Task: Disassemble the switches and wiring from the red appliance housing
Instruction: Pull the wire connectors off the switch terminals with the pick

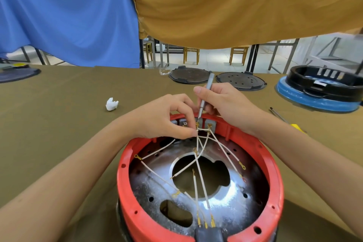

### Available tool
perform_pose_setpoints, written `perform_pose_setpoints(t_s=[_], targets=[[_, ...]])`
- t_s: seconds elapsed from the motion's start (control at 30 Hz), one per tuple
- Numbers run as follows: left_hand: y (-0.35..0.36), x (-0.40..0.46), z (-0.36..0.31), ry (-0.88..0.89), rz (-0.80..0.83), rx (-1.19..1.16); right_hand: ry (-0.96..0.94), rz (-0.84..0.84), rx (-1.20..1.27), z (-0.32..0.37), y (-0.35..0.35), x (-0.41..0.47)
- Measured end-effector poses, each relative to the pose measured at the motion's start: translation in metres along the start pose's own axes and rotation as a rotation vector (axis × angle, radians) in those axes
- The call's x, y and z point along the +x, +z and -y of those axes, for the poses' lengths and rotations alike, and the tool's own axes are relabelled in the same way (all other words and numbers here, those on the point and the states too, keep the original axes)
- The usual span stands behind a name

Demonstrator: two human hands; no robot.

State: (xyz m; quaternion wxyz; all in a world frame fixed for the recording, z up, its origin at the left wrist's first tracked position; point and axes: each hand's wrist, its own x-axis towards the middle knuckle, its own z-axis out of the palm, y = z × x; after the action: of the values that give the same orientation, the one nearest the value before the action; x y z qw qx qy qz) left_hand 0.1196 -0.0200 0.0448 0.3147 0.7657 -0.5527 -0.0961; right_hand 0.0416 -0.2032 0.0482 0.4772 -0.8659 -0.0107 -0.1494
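One round red plastic appliance housing (200, 179) lies open side up on the olive cloth-covered table (59, 124), several white wires (198, 175) with brass terminals crossing its shiny metal base, and both hands work at its far rim. The left hand (167, 118) pinches a wire beside the grey switch blocks (208, 124) on that rim (at least two show), while the right hand (222, 102) grips one slim grey metal screwdriver (205, 96), tip down at a brass terminal there. Beyond the housing lie two black round plates (216, 79) and, to its left, one crumpled white tissue (112, 104).
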Motion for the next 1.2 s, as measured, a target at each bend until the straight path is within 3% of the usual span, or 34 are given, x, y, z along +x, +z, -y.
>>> perform_pose_setpoints(t_s=[0.2, 0.63, 1.2], targets=[[-0.0005, 0.0005, 0.0004, -0.005, -0.001, -0.001, -0.129, -0.023, 0.019, 0.001, 0.001, -0.005], [-0.0005, 0.0004, -0.003, -0.011, 0.012, -0.019, -0.286, -0.007, -0.221, 0.0039, 0.0043, -0.0098], [0.0004, 0.0016, 0.0042, 0.028, 0.002, -0.029, -0.189, 0.013, -0.107, 0.0032, 0.0016, -0.0031]])
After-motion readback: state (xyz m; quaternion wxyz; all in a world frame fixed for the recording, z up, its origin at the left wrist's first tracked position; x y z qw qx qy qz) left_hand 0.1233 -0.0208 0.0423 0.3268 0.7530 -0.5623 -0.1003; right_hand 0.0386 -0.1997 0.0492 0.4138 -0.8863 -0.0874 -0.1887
